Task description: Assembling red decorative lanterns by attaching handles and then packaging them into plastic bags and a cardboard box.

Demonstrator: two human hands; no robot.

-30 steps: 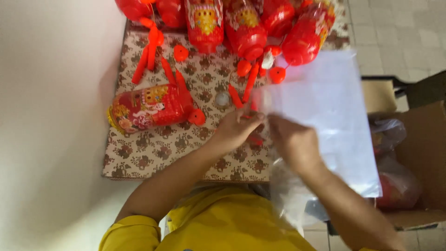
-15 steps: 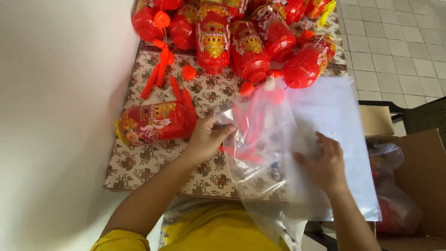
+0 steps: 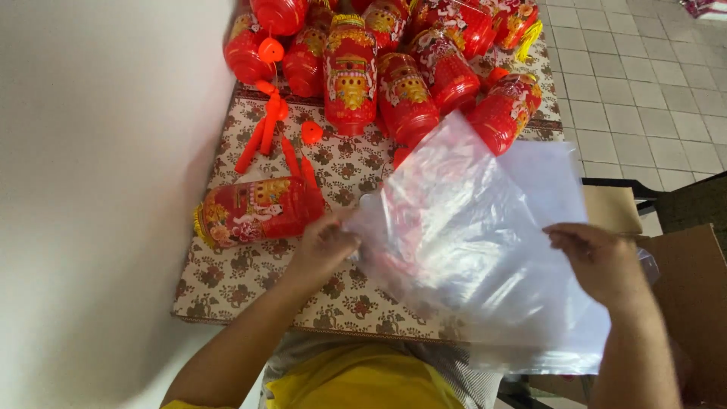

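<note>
Both hands, left hand and right hand, pinch a clear, empty plastic bag spread between them, while the red cylindrical paper lantern beside the left hand remains unbagged.

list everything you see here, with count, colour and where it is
clear plastic bag: one, see-through, held over the table's near right edge
red cylindrical lantern lying apart: one, red and gold, on its side, left of the bag
pile of red lanterns: roughly nine, red and gold, far end of table
orange plastic sticks and caps: several, orange, loose between pile and lone lantern
floral tablecloth: one, cream and brown, covers the table
cardboard boxes: at least two, brown, right of table
tiled floor: pale grey, upper right
wall: off-white, left
yellow shirt: one, bottom centre
left hand: grips the bag's left edge
right hand: grips its right edge
</note>
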